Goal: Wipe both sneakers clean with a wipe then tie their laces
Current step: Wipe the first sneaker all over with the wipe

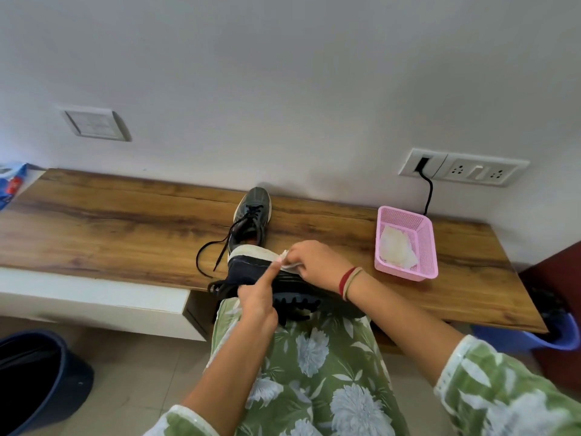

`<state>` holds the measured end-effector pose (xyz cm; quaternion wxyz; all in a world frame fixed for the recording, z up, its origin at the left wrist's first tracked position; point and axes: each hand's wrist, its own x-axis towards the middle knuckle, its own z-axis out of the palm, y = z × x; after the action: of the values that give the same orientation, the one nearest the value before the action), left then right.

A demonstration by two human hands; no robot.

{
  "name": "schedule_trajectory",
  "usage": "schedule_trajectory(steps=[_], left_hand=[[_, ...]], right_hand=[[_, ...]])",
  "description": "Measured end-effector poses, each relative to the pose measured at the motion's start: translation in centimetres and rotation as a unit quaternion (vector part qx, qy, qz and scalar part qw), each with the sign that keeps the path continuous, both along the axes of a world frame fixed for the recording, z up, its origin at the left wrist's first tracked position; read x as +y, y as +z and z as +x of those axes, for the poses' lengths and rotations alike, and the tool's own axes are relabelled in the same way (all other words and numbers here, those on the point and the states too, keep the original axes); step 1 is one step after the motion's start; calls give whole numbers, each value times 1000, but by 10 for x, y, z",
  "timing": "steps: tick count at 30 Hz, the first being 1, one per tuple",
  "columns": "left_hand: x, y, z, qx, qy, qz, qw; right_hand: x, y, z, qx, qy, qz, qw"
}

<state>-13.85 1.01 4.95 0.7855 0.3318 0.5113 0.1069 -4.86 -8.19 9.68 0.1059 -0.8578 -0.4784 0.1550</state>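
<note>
Woodgrain table [125, 215] beneath hands. 2nd sneaker [253, 212], laces loose, just beyond them. Black lug-soled sneaker [248, 272] at table edge, gripped by L hand [257, 297] w/ index straight; R hand [314, 265] pinches crumpled white wipe [287, 262] to its pale rim.

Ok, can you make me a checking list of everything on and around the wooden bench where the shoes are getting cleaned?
Surface: wooden bench top, set against the wall.
Job's things: tipped sneaker at the near edge, sole towards the camera; upright sneaker behind it, laces untied; wipe on the tipped one's sole rim.
Clutter: pink basket holding a crumpled white sheet; blue packet at the far left.
Grips: left hand holds the tipped sneaker; right hand pinches the wipe.
Cables: black cable runs from the wall socket down behind the basket.
Surroundings: white wall, switch plate, dark bucket and blue bin on the floor.
</note>
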Motion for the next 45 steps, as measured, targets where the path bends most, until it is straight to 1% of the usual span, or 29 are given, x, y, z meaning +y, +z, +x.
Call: schedule_trajectory(steps=[2,4,5,7,14,17,18,19,21,22,23,25,27,29,34,38,41,45], left_hand=[[-6,-4,-6,10,-65,81,995],[-13,-11,-11,24,-111,170,979],[-15,-12,-13,31,-118,198,973],[-17,-13,-13,34,-119,222,967],[-17,-13,-8,12,-128,210,969],[-14,-11,-7,11,-133,189,973],[-13,-10,-6,10,-134,176,975],[-12,-9,-6,8,-136,162,977],[-9,-7,-7,-2,-138,133,982],[-8,-6,-8,-6,-137,125,983],[-8,-4,-9,-10,-138,121,983],[-6,-4,-13,-15,-148,136,980],[-3,-6,-17,-17,-167,176,970],[-1,-9,-20,-11,-193,223,956],[-6,-13,-19,-1,-206,278,938],[-7,-16,-13,4,-226,307,924],[-2,-19,-10,11,-236,314,919],[4,-20,-8,21,-271,316,909]], right_hand=[[-4,-6,0,-13,4,-9,1000],[-10,-7,1,-18,6,-11,1000],[-13,-5,1,-20,7,-13,1000],[-19,-5,4,-23,10,-25,999],[-67,7,21,1,-9,-72,997],[-80,21,26,30,-52,-113,992],[-79,24,27,42,-73,-106,991],[-73,26,28,56,-100,-75,991],[-53,26,26,79,-155,35,984],[-40,23,24,86,-166,76,979],[-28,19,22,93,-158,90,979],[-10,5,15,110,-103,67,986],[-3,-8,10,109,-52,30,992],[-7,-13,10,92,-25,22,995],[-39,-4,23,27,17,-30,999],[-77,-1,26,-2,4,-34,999],[-105,-8,23,-9,-34,-9,999],[-128,-9,22,33,-117,16,992]])
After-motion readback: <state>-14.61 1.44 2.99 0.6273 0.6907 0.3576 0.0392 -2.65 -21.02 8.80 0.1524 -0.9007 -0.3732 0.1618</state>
